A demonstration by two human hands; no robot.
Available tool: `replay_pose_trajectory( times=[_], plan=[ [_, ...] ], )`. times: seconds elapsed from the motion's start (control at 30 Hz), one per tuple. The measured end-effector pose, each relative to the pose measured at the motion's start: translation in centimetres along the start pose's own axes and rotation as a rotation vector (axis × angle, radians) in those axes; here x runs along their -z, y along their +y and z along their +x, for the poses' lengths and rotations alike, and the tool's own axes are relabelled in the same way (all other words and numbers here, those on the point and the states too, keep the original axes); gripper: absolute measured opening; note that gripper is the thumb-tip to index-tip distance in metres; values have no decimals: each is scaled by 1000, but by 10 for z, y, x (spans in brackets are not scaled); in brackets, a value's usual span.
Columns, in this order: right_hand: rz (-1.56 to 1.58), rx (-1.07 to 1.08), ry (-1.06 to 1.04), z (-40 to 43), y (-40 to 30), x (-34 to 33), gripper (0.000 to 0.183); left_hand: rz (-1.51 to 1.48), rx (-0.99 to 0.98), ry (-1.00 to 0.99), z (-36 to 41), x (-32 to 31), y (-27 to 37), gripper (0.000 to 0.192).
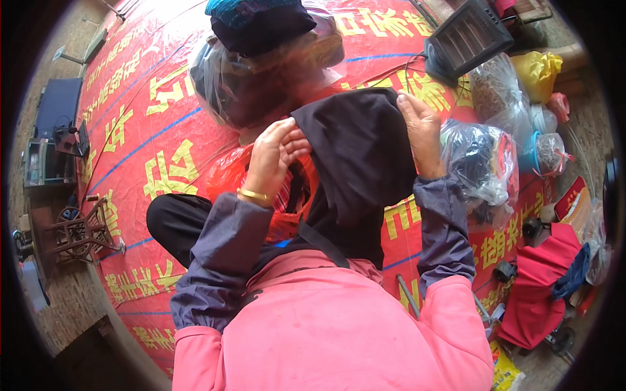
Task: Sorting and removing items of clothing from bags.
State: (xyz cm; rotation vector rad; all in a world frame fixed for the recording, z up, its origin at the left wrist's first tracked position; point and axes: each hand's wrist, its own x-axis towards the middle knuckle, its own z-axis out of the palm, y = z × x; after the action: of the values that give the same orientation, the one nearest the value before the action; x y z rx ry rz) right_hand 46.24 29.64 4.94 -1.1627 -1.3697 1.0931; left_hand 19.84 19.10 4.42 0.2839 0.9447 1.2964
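A piece of black cloth (359, 146) hangs spread between my two hands above my lap. My right hand (421, 129) pinches its upper right corner between thumb and fingers. At its upper left edge is my left hand (279, 151), fingertips close together on the cloth and a gold-coloured bangle at the wrist. An open red plastic bag (227, 171) lies by my lap, with striped and dark fabric (293, 188) inside it. Beyond the cloth stand full clear plastic bags (230, 93) with dark contents, topped by a black and teal fabric bundle (261, 24).
Red sheeting with yellow characters (171, 171) covers the floor. An electric heater (467, 39) stands at upper right, near a clear bag of fabric (479, 166). Farther right are a yellow bag (538, 73) and a red folded fabric item (538, 288). A treadle sewing-machine stand (80, 229) is at left.
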Motion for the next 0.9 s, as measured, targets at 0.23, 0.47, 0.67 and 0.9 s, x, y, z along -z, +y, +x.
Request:
replay_pose_trajectory(
  times=[0.23,0.47,0.67,0.9],
  plan=[
    [-186,279,76,-13,-62,-28,33,1338,-1233,-112,-58,-39,-25,38],
    [-574,495,-137,-16,-24,-84,31,1756,-1304,-570,-72,-44,-81,27],
    [-725,603,-181,-12,2,-87,28,1747,-1212,-599,-78,-22,-81,19],
    [-678,575,-150,-15,3,-84,25,1429,-1170,-515,-80,-8,-75,17]
  ],
)
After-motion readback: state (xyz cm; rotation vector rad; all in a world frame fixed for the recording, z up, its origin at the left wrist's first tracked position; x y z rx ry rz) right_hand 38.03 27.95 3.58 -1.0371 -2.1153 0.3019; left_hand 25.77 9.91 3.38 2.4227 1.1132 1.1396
